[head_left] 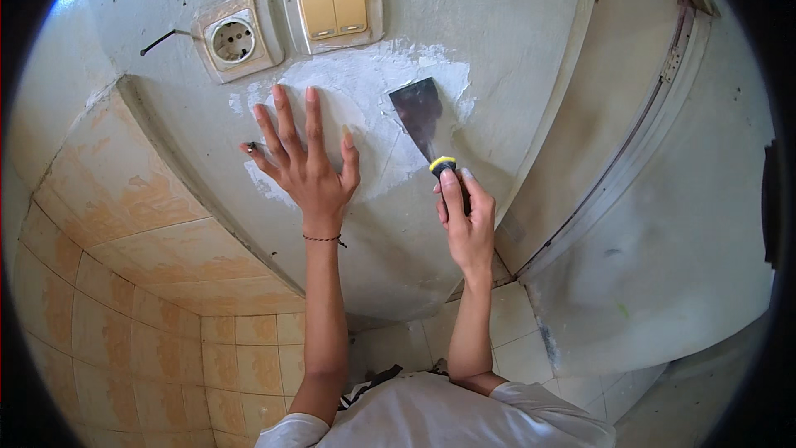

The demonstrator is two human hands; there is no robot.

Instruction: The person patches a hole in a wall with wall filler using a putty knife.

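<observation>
My left hand (311,162) lies flat on the wall with its fingers spread, over the left part of a white filler patch (356,87). A thin braided cord circles that wrist. My right hand (468,220) is closed round the handle of a putty knife (419,112), black with a yellow ring where the blade begins. The broad dark blade points up and left over the right part of the patch, with pale smears on its face. Whether its edge presses on the wall, I cannot tell.
Above the patch sit a wall socket (232,40) and a double light switch (334,10) with yellowed rockers. A bent nail (162,40) sticks out left of the socket. Orange-patterned tiles (141,182) cover the lower left; a door frame (618,166) stands at the right.
</observation>
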